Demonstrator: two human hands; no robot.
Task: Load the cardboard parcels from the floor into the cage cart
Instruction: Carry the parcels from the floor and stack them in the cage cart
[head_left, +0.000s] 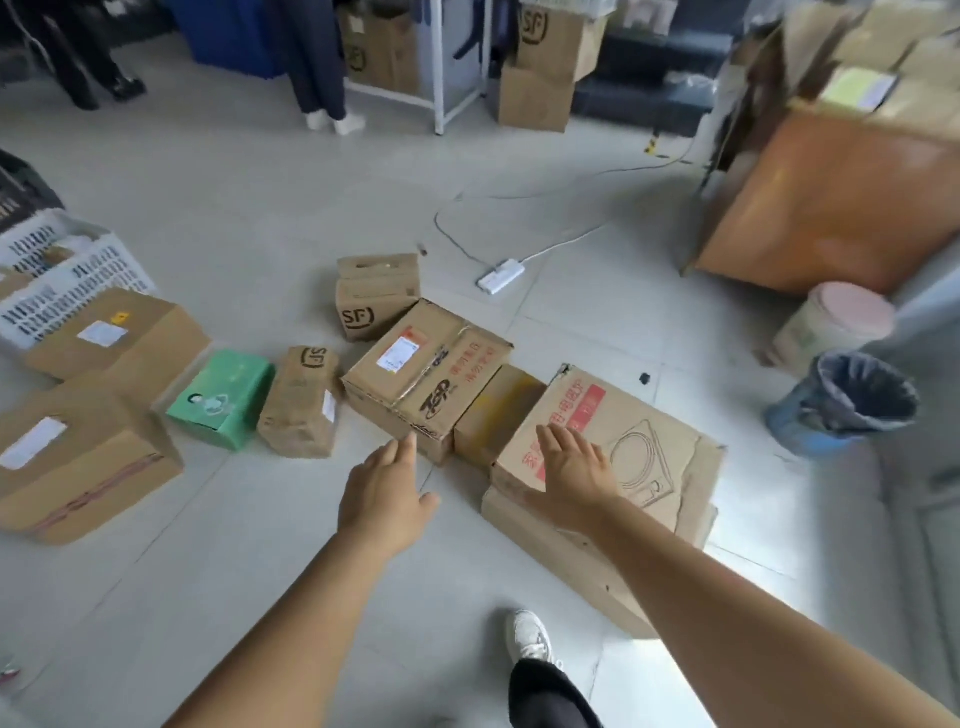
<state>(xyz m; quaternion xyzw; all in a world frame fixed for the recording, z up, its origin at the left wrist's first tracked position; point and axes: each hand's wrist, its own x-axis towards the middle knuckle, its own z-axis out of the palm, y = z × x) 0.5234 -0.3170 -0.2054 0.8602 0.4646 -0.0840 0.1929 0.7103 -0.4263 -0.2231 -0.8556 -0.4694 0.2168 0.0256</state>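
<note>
Several cardboard parcels lie on the grey tiled floor. A flat box with a cooker drawing (639, 447) lies in front of me, on top of another flat box (571, 561). My right hand (574, 467) is open over its near left corner. My left hand (387, 493) is open with fingers stretched toward the near corner of a taped parcel with red print (426, 374). A small brown box (493, 410) sits between those two parcels. The cage cart (831, 192), stacked with cardboard, stands at the upper right.
To the left lie an SF box (301, 405), a green box (223, 397), two large parcels (78, 462) (119, 338) and a white crate (67, 280). Another SF box (374, 296) lies behind. A power strip (501, 275) with its cable, a bin (847, 405) and people's legs (322, 78) are beyond.
</note>
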